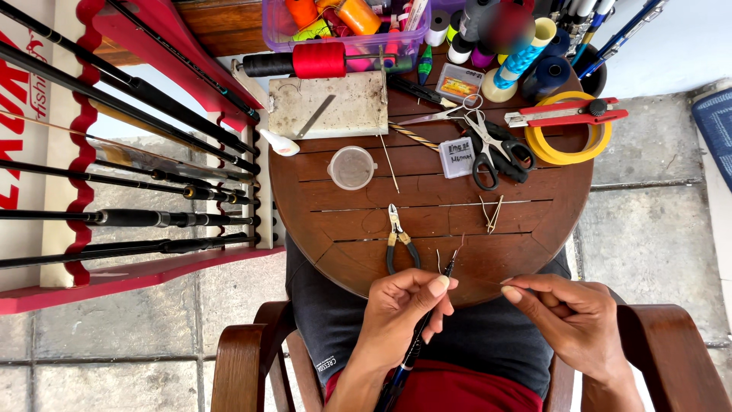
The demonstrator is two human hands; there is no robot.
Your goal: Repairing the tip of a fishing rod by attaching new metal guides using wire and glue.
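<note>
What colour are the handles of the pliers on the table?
The pliers have black handles with yellow near the joint, in the head view.

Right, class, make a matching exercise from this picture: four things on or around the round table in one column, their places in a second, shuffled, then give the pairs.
Things:
1. pliers
2. scissors
3. yellow ring
4. thin rod tip

Places:
A. far right of the table, under a red cutter
B. pinched in the left hand
C. near edge of the table, just beyond the left hand
D. middle right, beside a small white label

Pairs: 1-C, 2-D, 3-A, 4-B
</note>
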